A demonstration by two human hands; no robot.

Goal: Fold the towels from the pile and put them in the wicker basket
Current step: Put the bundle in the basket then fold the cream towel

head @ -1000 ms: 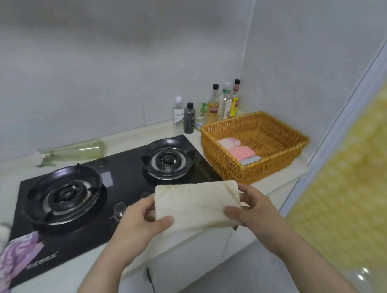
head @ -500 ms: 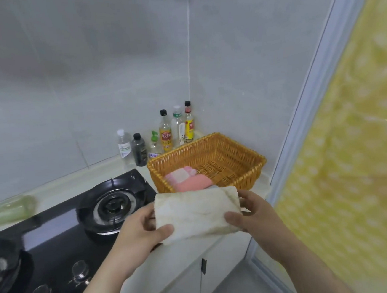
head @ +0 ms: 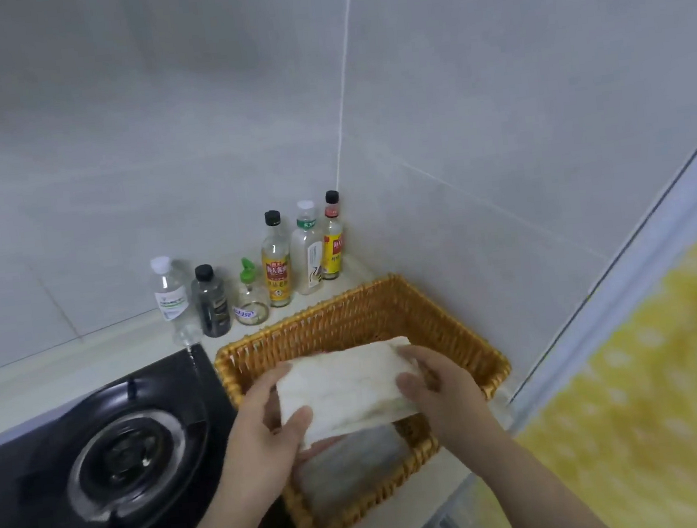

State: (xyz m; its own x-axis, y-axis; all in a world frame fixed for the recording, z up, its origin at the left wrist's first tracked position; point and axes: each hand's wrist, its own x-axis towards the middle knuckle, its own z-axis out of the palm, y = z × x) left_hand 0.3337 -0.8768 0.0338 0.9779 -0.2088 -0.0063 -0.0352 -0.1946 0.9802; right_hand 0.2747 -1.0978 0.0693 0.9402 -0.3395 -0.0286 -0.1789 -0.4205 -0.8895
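Observation:
A folded cream towel (head: 346, 386) hangs in the air over the wicker basket (head: 390, 306), which stands on the counter near the wall corner. My left hand (head: 261, 432) grips the towel's left end, thumb on top. My right hand (head: 441, 383) grips its right end the same way. Under the towel, a grey folded towel (head: 351, 465) lies in the near part of the basket. A sliver of pink towel (head: 318, 446) peeks out just below the cream towel's lower edge. The pile of unfolded towels is out of view.
A black gas hob with a round burner (head: 130, 454) lies directly left of the basket. Several bottles (head: 276, 267) stand in a row against the back wall behind the basket. A yellow dotted curtain (head: 651, 382) hangs at the right, past the counter end.
Both hands carried the folded towel rightward from in front of the hob to above the basket. My view swung right too, so the left burner and the towel pile dropped out of sight.

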